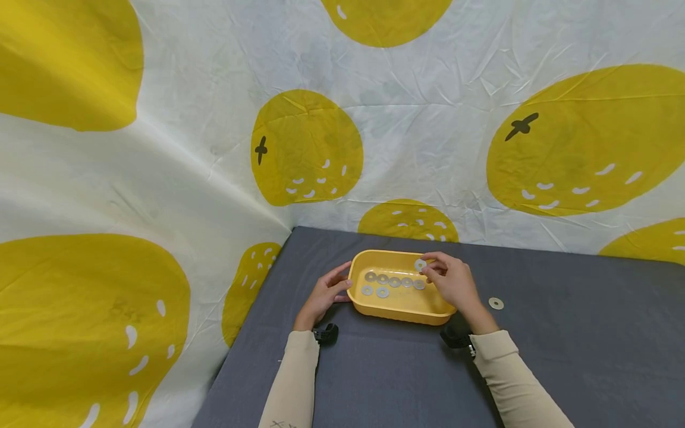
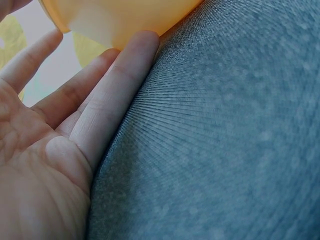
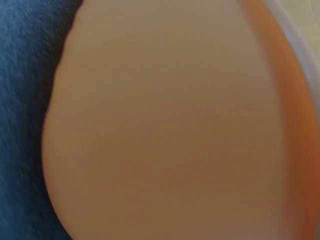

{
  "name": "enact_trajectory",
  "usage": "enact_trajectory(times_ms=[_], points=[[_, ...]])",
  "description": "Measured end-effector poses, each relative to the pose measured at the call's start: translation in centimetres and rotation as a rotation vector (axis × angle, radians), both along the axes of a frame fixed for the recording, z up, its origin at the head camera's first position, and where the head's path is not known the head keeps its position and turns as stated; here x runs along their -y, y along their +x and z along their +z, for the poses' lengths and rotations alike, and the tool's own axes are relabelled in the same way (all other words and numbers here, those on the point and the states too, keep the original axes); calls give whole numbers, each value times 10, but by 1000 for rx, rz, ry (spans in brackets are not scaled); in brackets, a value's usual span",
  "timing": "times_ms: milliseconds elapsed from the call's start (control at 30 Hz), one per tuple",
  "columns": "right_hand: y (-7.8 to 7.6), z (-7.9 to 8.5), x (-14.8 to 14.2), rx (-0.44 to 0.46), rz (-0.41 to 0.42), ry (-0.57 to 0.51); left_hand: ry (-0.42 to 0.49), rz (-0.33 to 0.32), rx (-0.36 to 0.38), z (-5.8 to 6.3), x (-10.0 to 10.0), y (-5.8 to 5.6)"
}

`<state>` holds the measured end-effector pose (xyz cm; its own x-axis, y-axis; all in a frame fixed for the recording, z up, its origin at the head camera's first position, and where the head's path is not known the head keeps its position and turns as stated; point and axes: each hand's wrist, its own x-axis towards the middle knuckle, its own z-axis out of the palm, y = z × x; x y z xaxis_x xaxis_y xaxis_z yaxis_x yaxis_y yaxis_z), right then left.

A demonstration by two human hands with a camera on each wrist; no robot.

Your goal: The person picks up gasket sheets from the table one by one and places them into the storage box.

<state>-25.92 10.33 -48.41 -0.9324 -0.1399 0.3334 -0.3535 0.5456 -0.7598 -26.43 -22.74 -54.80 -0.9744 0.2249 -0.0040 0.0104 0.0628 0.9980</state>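
Observation:
A shallow yellow plastic tray (image 1: pixel 404 308) stands on the dark cloth, holding several flat metal washers (image 1: pixel 395 282) in two rows. My left hand (image 1: pixel 323 294) grips the tray's left end, thumb at the rim. In the left wrist view, the fingers (image 2: pixel 107 107) of that hand lie fairly straight against the tray's outer wall (image 2: pixel 115 22). Over the back right part of the tray, my right hand (image 1: pixel 452 282) pinches one washer (image 1: pixel 420 265) between thumb and fingers. The tray's side (image 3: pixel 165 120) fills most of the right wrist view, where the hand is hidden.
One loose washer (image 1: pixel 496 303) lies on the dark grey cloth (image 1: pixel 578 333) right of the tray. Behind and to the left hangs a white curtain (image 1: pixel 423 142) printed with yellow fruit. Dark wrist devices (image 1: pixel 326 334) sit on both wrists.

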Motion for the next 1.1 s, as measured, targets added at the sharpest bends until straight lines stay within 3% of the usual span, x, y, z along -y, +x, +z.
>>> enact_trajectory(times_ms=[500,733,1100], points=[[6,-9,28,72,90,-25,-5,0,-6,-1,0,1],[5,-11,33,79,87,31,4,-3,-5,-1,-1,0],[0,-12,32,142,173,120,-1,3,0,2,-1,2]])
